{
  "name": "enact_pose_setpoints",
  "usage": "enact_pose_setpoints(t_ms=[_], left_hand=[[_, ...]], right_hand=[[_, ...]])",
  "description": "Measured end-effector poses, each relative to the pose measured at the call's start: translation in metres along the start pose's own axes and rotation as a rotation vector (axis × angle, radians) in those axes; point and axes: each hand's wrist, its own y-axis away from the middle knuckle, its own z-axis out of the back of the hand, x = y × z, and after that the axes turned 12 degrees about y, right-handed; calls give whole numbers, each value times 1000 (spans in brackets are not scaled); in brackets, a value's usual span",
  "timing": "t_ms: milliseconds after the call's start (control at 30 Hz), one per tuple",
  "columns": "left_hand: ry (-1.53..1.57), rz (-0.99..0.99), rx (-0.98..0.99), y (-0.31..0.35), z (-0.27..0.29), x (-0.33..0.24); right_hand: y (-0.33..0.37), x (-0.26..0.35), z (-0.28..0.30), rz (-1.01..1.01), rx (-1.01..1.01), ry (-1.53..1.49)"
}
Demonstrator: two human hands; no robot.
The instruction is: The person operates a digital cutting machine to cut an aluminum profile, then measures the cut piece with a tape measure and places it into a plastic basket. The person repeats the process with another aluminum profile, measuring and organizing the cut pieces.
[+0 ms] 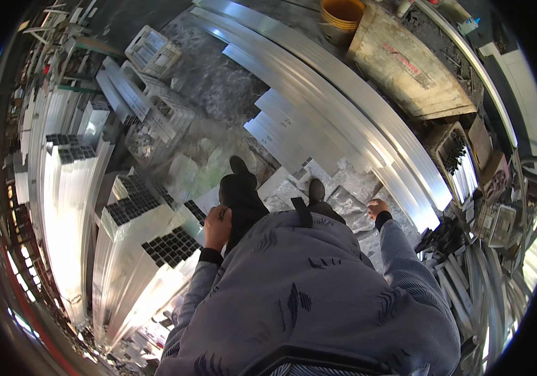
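My left hand (218,227) hangs beside my dark trouser leg, near stacked bundles of square metal tubes (171,247). Its back faces up and its fingers are mostly turned out of sight, so whether it is closed cannot be made out. Off to the right, my right hand (378,208) hangs with curled fingers and nothing visible in them. Beyond it lie long silvery metal profiles (343,106) side by side on the floor, their near ends stepped. Neither hand touches the metal.
Plastic crates (152,50) holding metal pieces stand at the far left. An orange bucket (342,15) and a worn pale board (409,66) are at the far right. Upright bundles of profiles (71,207) line the left side. A crate of dark tubes (450,150) sits right.
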Motion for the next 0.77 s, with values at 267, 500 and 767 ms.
enact_pose_setpoints(t_ms=[267, 500, 767], left_hand=[[-23, -210, 305, -187, 26, 36], [48, 238, 530, -304, 130, 64], [38, 238, 497, -357, 203, 84]], right_hand=[[112, 103, -77, -151, 16, 773], [146, 229, -189, -210, -188, 588], [118, 319, -204, -261, -45, 827]])
